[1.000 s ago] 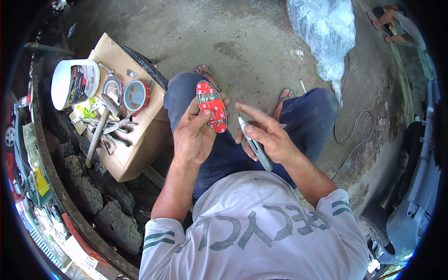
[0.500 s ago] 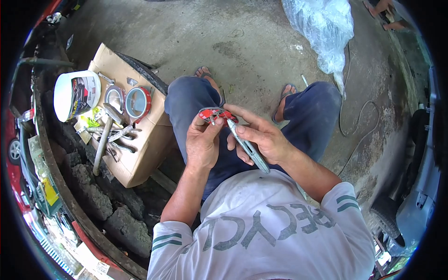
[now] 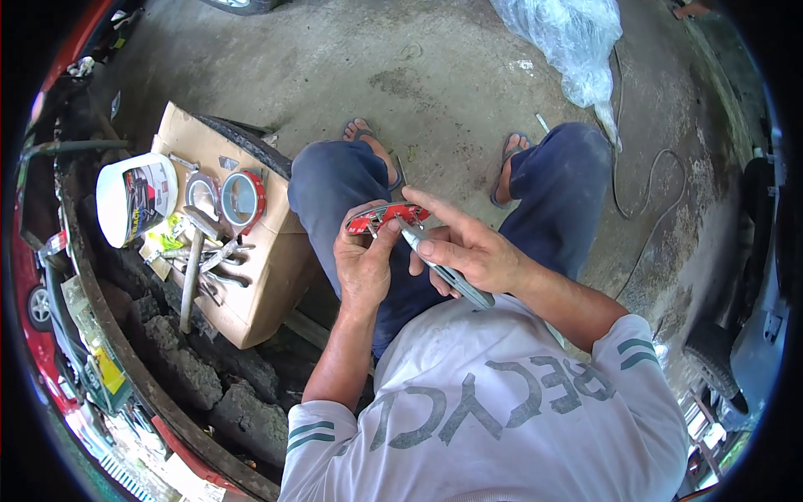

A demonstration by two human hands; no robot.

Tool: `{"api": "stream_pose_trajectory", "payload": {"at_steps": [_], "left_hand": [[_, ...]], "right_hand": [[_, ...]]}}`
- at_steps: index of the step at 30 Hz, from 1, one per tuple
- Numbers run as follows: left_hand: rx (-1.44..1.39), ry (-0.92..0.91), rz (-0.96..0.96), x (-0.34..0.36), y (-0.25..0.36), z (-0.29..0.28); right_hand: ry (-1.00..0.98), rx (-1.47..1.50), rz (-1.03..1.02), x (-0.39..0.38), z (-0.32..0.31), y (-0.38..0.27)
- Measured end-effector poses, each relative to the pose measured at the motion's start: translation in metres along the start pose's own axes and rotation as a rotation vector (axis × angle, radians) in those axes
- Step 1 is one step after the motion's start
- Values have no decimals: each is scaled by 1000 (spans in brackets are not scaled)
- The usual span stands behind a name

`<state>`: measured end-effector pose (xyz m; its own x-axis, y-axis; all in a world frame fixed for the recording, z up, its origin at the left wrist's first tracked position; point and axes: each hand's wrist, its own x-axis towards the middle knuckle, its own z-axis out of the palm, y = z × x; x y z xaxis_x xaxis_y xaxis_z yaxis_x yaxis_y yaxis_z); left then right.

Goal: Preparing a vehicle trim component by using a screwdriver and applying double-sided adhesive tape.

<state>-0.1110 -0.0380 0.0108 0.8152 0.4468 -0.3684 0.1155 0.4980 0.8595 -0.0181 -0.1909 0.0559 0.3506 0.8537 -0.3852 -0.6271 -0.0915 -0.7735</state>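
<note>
My left hand [image 3: 362, 259] grips an oval piece with red backing and a dark rim [image 3: 368, 219], held tilted above my lap. In my right hand [image 3: 473, 259] is a grey metal utility knife [image 3: 456, 280], its front end at the red backing. My right index finger reaches out toward the oval's right end. To the left, a cardboard surface [image 3: 268, 284] bears a white bucket [image 3: 121, 201], a roll of red tape [image 3: 258, 201], a smaller roll [image 3: 201, 188], a hammer [image 3: 192, 276] and several hand tools [image 3: 226, 268].
Crumpled clear plastic [image 3: 560, 42] lies on the concrete floor [image 3: 335, 58], near a loose cord [image 3: 648, 188]. Broken concrete chunks [image 3: 184, 364] lie at left, along a curved metal edge [image 3: 121, 351]. A red car [image 3: 42, 343] is at far left, a tyre [image 3: 711, 368] at right.
The oval piece has tipped from nearly upright to sideways and flatter. My right hand with the knife has moved left and up against it, bringing my two hands together.
</note>
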Motion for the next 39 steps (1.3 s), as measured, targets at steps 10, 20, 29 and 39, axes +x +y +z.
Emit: {"api": "stream_pose_trajectory", "payload": {"at_steps": [10, 20, 29, 39], "left_hand": [[95, -100, 235, 1, -13, -1], [44, -74, 181, -4, -6, 6], [37, -73, 169, -5, -7, 2], [154, -105, 270, -2, -12, -5]], "right_hand": [[15, -34, 36, 1, 0, -5], [49, -105, 46, -1, -5, -7], [68, -192, 48, -2, -6, -8], [97, -200, -43, 4, -8, 1]]}}
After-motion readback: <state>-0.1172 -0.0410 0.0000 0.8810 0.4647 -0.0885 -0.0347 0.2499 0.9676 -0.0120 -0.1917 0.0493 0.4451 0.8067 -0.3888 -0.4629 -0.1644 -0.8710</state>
